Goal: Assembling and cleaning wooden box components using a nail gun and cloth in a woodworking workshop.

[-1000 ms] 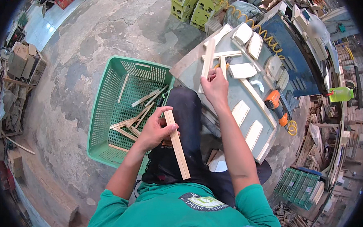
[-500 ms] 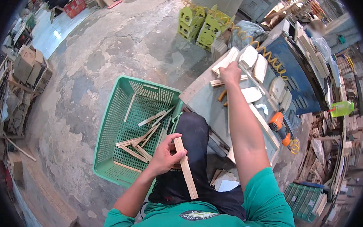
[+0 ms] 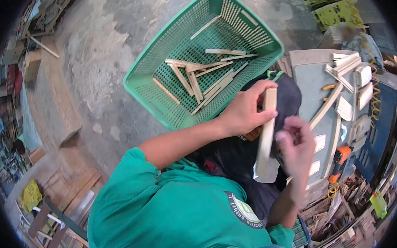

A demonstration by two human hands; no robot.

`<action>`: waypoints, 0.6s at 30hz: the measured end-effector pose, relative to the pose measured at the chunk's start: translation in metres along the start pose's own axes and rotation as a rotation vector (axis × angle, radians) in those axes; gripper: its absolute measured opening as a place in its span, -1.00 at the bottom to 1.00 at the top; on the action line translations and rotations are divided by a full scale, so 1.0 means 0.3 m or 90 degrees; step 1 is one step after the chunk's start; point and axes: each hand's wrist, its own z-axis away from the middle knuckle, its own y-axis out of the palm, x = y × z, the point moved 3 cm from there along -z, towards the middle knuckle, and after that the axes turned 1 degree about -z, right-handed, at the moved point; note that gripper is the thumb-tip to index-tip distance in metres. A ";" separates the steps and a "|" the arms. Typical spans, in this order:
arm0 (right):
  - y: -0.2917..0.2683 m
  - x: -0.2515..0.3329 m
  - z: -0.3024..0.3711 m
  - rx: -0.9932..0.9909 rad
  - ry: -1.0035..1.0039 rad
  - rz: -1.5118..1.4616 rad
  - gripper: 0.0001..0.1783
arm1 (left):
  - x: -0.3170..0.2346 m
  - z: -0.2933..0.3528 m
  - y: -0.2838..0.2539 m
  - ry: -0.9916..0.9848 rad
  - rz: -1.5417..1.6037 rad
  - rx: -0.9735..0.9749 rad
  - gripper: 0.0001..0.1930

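My left hand (image 3: 247, 110) is closed on a pale wooden strip (image 3: 266, 140), thumb on one side and fingers on the other near its upper end. The strip slants down over my dark trousers, and a pale, wider face shows at its lower end. Just right of the strip is my right hand (image 3: 298, 141), its fingers curled but smeared by motion. Whether anything is in them I cannot make out. Beyond my left hand stands a green plastic basket (image 3: 152, 54) with several thin wooden strips (image 3: 194, 81) lying loose inside.
On my right is a grey-topped work table (image 3: 310, 73) bearing wooden pieces (image 3: 348, 64) and longer strips. An orange-and-black power tool (image 3: 341, 154) lies at its near right side, with a coiled yellow hose (image 3: 374, 92) further back. Yellow-green slotted parts (image 3: 336, 13) stand beyond.
My right hand has come back from the wooden pieces on the table to beside the strip. My left hand still holds the strip. The whole view has swung, so the basket sits higher in it.
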 end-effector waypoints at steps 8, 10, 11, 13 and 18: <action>0.151 -0.050 0.158 -0.063 0.010 0.180 -0.55 | -0.039 0.004 -0.025 0.017 -0.036 -0.061 -0.35; 0.167 -0.091 0.167 -0.066 0.075 0.047 -0.60 | 0.046 -0.027 -0.100 0.071 0.136 -0.150 -0.43; 0.185 -0.091 0.160 -0.068 0.088 -0.041 -0.62 | 0.096 -0.045 -0.162 0.002 0.119 -0.197 -0.48; 0.214 -0.085 0.142 -0.069 0.093 -0.154 -0.65 | 0.328 -0.090 -0.313 -0.072 -0.046 -0.315 -0.69; 0.219 -0.121 0.117 -0.078 0.087 -0.139 -0.66 | 0.951 -0.108 -0.601 -0.304 -0.602 -0.282 -0.75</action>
